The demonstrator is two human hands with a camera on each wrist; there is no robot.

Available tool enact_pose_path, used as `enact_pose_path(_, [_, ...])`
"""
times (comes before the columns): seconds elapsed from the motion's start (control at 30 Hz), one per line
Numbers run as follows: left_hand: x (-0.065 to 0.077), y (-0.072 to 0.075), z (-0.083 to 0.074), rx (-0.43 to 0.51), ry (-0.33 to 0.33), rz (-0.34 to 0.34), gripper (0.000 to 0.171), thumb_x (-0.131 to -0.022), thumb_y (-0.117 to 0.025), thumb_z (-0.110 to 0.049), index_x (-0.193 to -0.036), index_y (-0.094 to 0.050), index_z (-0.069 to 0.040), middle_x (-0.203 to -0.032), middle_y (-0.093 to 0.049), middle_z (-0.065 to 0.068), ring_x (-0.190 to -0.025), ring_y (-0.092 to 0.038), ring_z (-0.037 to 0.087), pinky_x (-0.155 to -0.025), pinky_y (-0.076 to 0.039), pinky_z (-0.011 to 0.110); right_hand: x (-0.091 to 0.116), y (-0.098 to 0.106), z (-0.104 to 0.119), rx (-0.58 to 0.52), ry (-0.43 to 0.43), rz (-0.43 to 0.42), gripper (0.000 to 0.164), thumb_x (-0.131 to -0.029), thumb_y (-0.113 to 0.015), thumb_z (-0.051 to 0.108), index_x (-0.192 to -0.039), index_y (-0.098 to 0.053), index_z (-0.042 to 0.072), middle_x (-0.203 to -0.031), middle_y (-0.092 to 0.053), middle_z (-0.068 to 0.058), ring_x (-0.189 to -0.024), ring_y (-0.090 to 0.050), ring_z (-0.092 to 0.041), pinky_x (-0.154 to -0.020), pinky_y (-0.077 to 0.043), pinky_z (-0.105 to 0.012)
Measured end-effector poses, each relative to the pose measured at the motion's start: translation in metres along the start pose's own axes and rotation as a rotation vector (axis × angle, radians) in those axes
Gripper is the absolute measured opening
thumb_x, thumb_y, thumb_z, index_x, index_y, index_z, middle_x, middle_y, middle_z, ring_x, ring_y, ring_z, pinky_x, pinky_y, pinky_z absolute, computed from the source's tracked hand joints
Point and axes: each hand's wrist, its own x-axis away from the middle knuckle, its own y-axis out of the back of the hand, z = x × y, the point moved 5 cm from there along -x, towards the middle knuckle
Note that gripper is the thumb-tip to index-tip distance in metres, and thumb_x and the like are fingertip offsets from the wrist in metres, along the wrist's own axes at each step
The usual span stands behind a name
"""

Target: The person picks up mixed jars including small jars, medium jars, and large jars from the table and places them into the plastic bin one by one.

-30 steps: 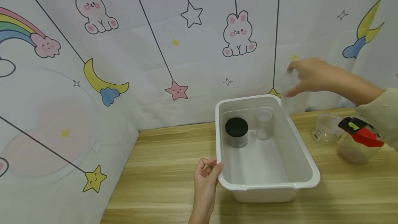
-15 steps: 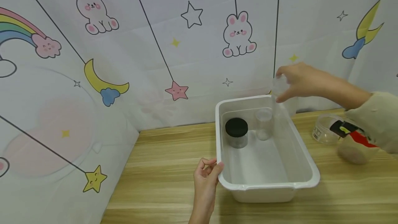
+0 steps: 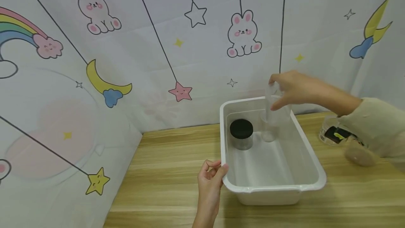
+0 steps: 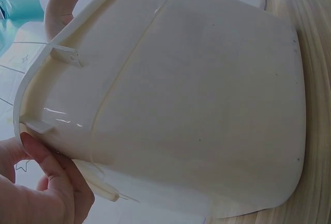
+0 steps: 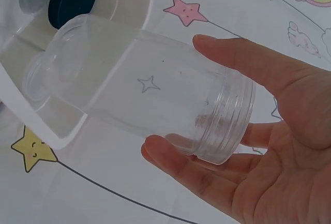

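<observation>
A white plastic tub (image 3: 275, 188) stands on the wooden table. Its left rim near the front corner is pinched by my left hand (image 3: 209, 182), thumb on top. My right hand (image 3: 294, 89) grips a clear plastic jar (image 5: 129, 84) around its threaded mouth end, the rounded base pointing down into the back of the tub. Inside the tub stand a jar with a black lid (image 3: 241, 129), at the left, and a second clear jar (image 3: 268, 134), at the back, partly hidden behind the held one.
Right of the tub are a clear jar with a label (image 3: 326, 133) and another clear container (image 3: 360, 154), partly covered by the right sleeve (image 3: 373, 126). A printed cloth (image 3: 202, 62) hangs right behind the tub.
My right hand has moved left and down with the clear jar, from beyond the tub's right rim to over its back part. My left hand stays on the rim.
</observation>
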Motion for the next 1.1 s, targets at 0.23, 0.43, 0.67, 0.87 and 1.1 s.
enact_pose_path(0.23, [-0.001, 0.0, 0.001, -0.007, 0.005, -0.001, 0.018, -0.086, -0.068, 0.004, -0.099, -0.055, 0.005, -0.091, -0.066, 0.009, -0.087, -0.064, 0.017, -0.075, -0.056, 0.03, -0.004, -0.008, 0.007, -0.016, 0.021, 0.015, 0.071, -0.071, -0.09, 0.027, -0.122, -0.053, -0.006, -0.094, -0.061, -0.019, -0.088, -0.059, -0.033, -0.073, -0.051, -0.049])
enact_pose_path(0.43, [-0.001, 0.0, 0.0, -0.016, -0.002, 0.006, 0.017, -0.086, -0.068, 0.004, -0.097, -0.055, 0.004, -0.091, -0.067, 0.01, -0.087, -0.065, 0.017, -0.076, -0.057, 0.03, -0.007, -0.016, 0.013, -0.048, 0.053, 0.028, 0.07, -0.071, -0.09, 0.025, -0.121, -0.053, -0.007, -0.096, -0.062, -0.02, -0.092, -0.06, -0.035, -0.074, -0.052, -0.049])
enact_pose_path(0.67, [-0.001, 0.002, 0.0, -0.033, 0.011, 0.002, 0.017, -0.085, -0.069, 0.002, -0.096, -0.056, 0.001, -0.092, -0.067, 0.01, -0.087, -0.064, 0.017, -0.076, -0.056, 0.03, -0.01, -0.027, 0.021, -0.084, 0.087, 0.033, 0.066, -0.07, -0.09, 0.023, -0.118, -0.054, -0.006, -0.094, -0.061, -0.018, -0.091, -0.06, -0.034, -0.073, -0.051, -0.047])
enact_pose_path(0.87, [-0.001, 0.002, 0.0, -0.034, 0.01, 0.0, 0.017, -0.085, -0.069, 0.002, -0.095, -0.056, 0.001, -0.091, -0.066, 0.009, -0.086, -0.064, 0.017, -0.075, -0.056, 0.028, -0.014, -0.038, 0.028, -0.11, 0.107, 0.028, 0.061, -0.07, -0.09, 0.022, -0.114, -0.055, -0.003, -0.093, -0.06, -0.017, -0.09, -0.06, -0.033, -0.072, -0.05, -0.046])
enact_pose_path(1.1, [-0.001, 0.002, -0.001, -0.03, 0.007, 0.004, 0.017, -0.085, -0.069, 0.003, -0.095, -0.056, 0.0, -0.091, -0.066, 0.009, -0.086, -0.064, 0.015, -0.076, -0.056, 0.029, -0.016, -0.052, 0.032, -0.123, 0.107, 0.044, 0.06, -0.07, -0.09, 0.021, -0.113, -0.056, -0.002, -0.095, -0.061, -0.016, -0.089, -0.058, -0.032, -0.068, -0.05, -0.042])
